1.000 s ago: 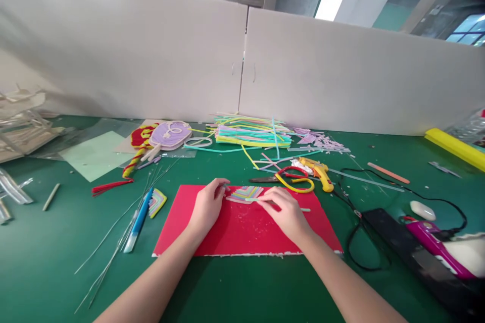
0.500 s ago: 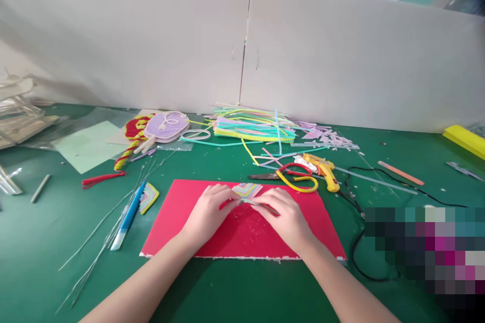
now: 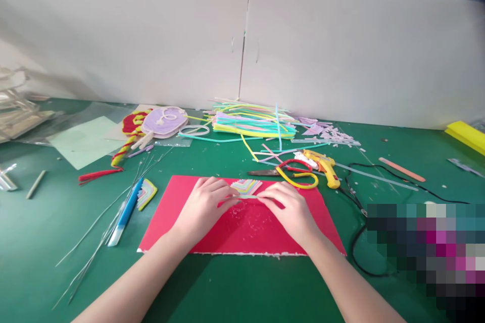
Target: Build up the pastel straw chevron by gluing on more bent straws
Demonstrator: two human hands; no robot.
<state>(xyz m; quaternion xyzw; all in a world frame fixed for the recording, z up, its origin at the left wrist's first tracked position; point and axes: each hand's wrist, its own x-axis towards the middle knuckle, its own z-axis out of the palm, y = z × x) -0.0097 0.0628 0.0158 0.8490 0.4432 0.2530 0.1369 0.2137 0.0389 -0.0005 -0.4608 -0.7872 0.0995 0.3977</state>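
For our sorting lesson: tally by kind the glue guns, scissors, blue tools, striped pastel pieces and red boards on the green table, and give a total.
Glue gun: 1
Scissors: 1
Blue tool: 1
Striped pastel pieces: 2
Red board: 1
Total: 6

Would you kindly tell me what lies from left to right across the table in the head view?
Blue tool, left hand, striped strip piece, right hand, yellow glue gun, orange stick, yellow block.
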